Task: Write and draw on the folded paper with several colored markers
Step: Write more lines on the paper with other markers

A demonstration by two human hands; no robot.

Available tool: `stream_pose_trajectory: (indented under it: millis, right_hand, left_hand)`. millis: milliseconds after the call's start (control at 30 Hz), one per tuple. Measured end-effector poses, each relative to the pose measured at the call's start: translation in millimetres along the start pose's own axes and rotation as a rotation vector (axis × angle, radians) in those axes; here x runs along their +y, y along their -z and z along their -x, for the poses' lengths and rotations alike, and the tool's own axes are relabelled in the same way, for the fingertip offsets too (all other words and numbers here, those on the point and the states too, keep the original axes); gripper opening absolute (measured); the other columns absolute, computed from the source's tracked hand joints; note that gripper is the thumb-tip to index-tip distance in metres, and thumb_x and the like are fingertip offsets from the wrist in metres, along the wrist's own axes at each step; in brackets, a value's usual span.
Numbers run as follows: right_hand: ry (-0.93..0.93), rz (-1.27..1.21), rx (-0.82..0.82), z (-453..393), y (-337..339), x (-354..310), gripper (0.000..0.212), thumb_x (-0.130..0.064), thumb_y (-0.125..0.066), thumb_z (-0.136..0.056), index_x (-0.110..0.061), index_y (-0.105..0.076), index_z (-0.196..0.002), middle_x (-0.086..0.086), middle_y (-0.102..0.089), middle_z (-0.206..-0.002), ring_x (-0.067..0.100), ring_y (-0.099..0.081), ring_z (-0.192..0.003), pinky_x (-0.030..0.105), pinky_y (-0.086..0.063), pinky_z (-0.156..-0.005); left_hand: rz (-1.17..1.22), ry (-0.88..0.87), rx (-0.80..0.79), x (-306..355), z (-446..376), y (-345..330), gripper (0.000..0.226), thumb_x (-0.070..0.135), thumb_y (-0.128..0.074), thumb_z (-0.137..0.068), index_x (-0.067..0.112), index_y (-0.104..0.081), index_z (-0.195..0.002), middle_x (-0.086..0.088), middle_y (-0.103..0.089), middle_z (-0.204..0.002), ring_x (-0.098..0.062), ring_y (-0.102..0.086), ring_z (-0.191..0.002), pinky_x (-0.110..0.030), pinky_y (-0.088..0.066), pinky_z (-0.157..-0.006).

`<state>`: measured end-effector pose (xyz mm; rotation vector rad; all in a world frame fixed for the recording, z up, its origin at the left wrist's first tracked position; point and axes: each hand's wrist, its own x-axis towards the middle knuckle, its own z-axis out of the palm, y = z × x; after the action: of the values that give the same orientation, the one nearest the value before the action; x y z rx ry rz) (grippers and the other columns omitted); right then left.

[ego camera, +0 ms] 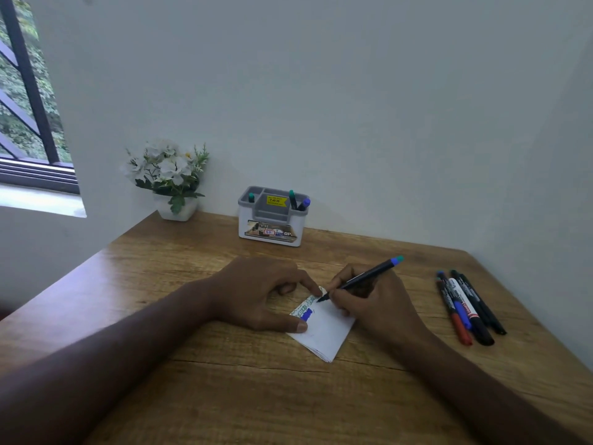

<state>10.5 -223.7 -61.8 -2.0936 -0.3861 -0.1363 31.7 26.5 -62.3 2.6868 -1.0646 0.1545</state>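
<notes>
A small folded white paper (324, 332) lies on the wooden table (224, 396), with green scribbles along its far edge and a blue patch below them. My left hand (260, 293) pins it down, the index fingertip on the far corner and the thumb on the near left edge. My right hand (372, 303) grips a black marker with a green end (369, 277), its tip touching the paper's far edge by the green marks. Several capped markers (465, 306), red, blue and black among them, lie side by side to the right.
A grey and white pen holder (272, 229) with three markers stands at the back by the wall. A white pot of white flowers (170, 181) sits at the back left corner. A window is at the far left.
</notes>
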Motion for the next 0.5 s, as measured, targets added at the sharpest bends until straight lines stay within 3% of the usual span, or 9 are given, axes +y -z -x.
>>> stream_pose_trajectory:
  millis: [233, 500]
  right_hand:
    - [0.025, 0.062, -0.054, -0.6, -3.0, 3.5, 0.009, -0.027, -0.081, -0.087, -0.033, -0.077, -0.081, -0.022, -0.077, -0.084, -0.009, -0.069, -0.089, 0.01, -0.056, -0.068]
    - [0.058, 0.066, -0.053, -1.6, -1.7, 4.8, 0.01, -0.025, -0.079, -0.087, -0.032, -0.077, -0.081, -0.021, -0.077, -0.084, -0.007, -0.07, -0.088, 0.013, -0.058, -0.07]
  left_hand:
    - [0.01, 0.003, 0.0, -0.5, -2.1, -0.5, 0.065, 0.084, -0.056, -0.08, 0.054, -0.049, -0.137, 0.029, -0.05, -0.087, 0.004, -0.052, -0.085, -0.025, -0.044, -0.067]
    - [0.009, 0.013, -0.023, -0.6, -2.3, -0.1, 0.068, 0.088, -0.052, -0.079, 0.056, -0.046, -0.139, 0.023, -0.061, -0.103, -0.002, -0.058, -0.094, -0.041, -0.056, -0.079]
